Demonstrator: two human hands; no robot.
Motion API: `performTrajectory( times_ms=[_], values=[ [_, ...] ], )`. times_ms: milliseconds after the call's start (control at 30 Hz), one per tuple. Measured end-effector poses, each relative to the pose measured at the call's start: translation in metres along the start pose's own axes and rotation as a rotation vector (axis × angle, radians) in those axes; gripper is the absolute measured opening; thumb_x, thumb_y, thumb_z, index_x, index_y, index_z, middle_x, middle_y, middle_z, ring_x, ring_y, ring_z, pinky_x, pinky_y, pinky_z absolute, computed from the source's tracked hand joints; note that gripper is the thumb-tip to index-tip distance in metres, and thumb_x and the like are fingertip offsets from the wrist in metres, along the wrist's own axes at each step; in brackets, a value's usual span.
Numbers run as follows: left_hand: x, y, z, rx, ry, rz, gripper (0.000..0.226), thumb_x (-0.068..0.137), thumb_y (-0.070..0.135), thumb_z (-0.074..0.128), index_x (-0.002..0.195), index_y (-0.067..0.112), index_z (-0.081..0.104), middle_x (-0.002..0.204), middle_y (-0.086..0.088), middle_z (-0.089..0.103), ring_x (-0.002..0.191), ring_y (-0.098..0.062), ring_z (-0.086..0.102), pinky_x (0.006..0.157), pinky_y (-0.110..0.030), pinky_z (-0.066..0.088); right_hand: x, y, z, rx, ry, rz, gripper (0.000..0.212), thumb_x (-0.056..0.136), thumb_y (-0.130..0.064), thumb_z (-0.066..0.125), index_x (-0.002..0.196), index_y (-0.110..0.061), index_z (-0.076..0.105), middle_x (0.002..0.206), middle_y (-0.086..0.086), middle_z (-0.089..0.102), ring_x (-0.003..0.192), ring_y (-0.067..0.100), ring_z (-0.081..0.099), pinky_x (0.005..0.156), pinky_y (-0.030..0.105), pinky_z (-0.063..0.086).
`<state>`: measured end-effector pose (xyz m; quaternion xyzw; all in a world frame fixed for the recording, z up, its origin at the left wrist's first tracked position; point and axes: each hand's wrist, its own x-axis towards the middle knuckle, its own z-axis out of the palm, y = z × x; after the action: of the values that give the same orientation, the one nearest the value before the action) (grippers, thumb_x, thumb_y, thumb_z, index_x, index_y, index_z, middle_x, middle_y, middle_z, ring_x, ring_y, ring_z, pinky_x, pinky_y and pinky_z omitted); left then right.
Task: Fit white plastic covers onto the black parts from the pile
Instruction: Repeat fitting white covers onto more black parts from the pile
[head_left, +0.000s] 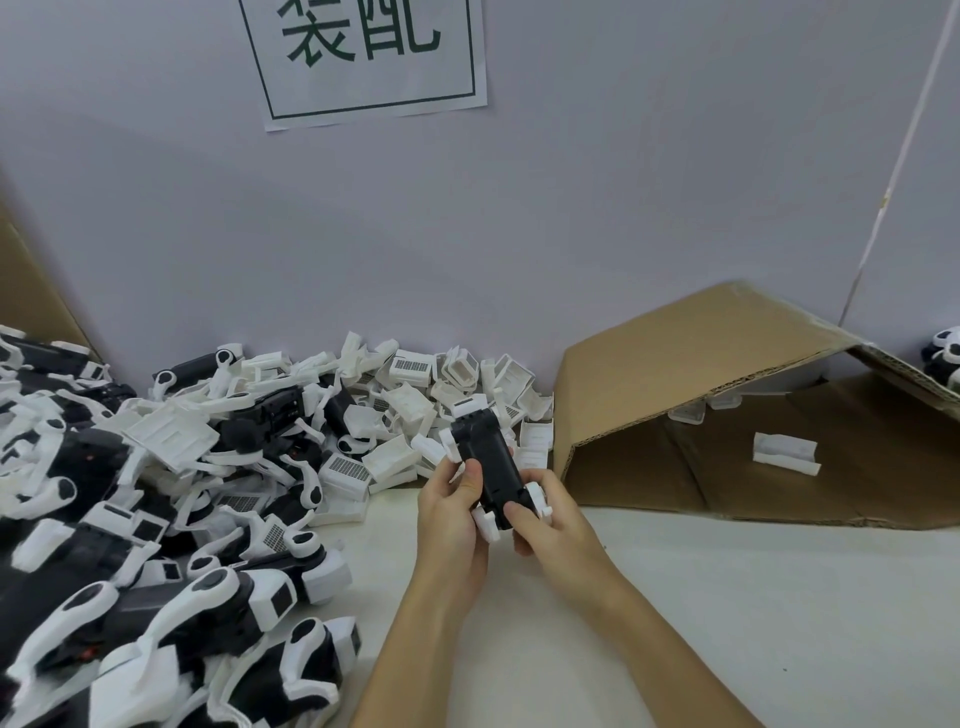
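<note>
Both hands, left hand (451, 512) and right hand (558, 525), are gripping a black part (491, 465) right of the pile (171, 467).

Bare white table (753, 613) lies open to the right of and below the right hand (558, 525), giving free passage there. Left of the left hand (449, 512), a heaped pile of black and white parts (171, 499) blocks the way. Beyond both hands, loose white covers (467, 384) crowd against the wall (519, 234). Right of them, a tipped cardboard box (727, 415) stands as a barrier.
</note>
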<state>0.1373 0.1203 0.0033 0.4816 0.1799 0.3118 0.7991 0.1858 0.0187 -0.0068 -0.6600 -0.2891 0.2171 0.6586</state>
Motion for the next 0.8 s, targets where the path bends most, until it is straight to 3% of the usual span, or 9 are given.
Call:
performTrajectory(
  times_ms=[100,167,233,367,500,800],
  values=[
    [-0.0007,0.0012,0.0013,-0.004,0.039,-0.013,0.023,0.104,0.011,0.045,0.114,0.003,0.064,0.103,-0.015,0.074,0.086,-0.028,0.070,0.079,-0.049,0.055,0.0009,-0.0008,-0.0019,0.015,-0.019,0.023,0.026,0.098,-0.006,0.049,0.114,-0.026,0.054,0.081,-0.003,0.058,0.066,0.011,0.049,0.061,0.016,0.044],
    [-0.0013,0.0031,0.0016,-0.014,0.052,-0.017,0.024,0.105,0.011,0.045,0.115,0.001,0.063,0.104,-0.017,0.072,0.084,-0.028,0.068,0.063,-0.037,0.057,0.0019,-0.0004,-0.0020,0.022,-0.030,0.026,0.028,0.097,-0.003,0.048,0.114,-0.025,0.054,0.079,-0.005,0.059,0.067,0.011,0.049,0.063,0.017,0.044],
    [-0.0020,0.0037,0.0017,-0.016,0.050,-0.016,0.024,0.105,0.012,0.044,0.116,0.000,0.062,0.103,-0.016,0.072,0.082,-0.027,0.068,0.057,-0.034,0.054,0.0024,0.0009,-0.0017,0.021,-0.033,0.025,0.030,0.096,-0.002,0.047,0.113,-0.026,0.054,0.071,-0.013,0.061,0.064,0.008,0.050,0.062,0.017,0.044],
    [-0.0017,0.0025,0.0020,0.022,0.021,0.005,0.025,0.104,0.011,0.045,0.119,0.001,0.063,0.108,-0.016,0.073,0.088,-0.024,0.072,0.071,-0.042,0.060,0.0014,0.0023,-0.0019,0.000,-0.011,-0.010,0.030,0.094,-0.004,0.047,0.110,-0.028,0.055,0.066,-0.019,0.061,0.059,0.007,0.049,0.056,0.017,0.043],
    [-0.0010,0.0010,0.0009,0.053,0.010,0.013,0.024,0.103,0.010,0.047,0.119,0.005,0.064,0.108,-0.015,0.074,0.091,-0.023,0.074,0.069,-0.033,0.060,0.0015,0.0023,-0.0022,0.002,0.018,-0.042,0.027,0.096,-0.004,0.048,0.108,-0.027,0.056,0.069,-0.018,0.061,0.059,0.007,0.050,0.056,0.018,0.042],
    [0.0017,-0.0013,0.0002,0.071,0.068,-0.016,0.021,0.103,0.012,0.048,0.112,0.006,0.067,0.113,-0.021,0.071,0.104,-0.035,0.067,0.095,-0.056,0.051,0.0007,0.0024,-0.0029,-0.014,-0.016,-0.008,0.025,0.096,-0.007,0.050,0.112,-0.026,0.055,0.076,-0.008,0.059,0.061,0.009,0.047,0.058,0.016,0.041]
  ],
)
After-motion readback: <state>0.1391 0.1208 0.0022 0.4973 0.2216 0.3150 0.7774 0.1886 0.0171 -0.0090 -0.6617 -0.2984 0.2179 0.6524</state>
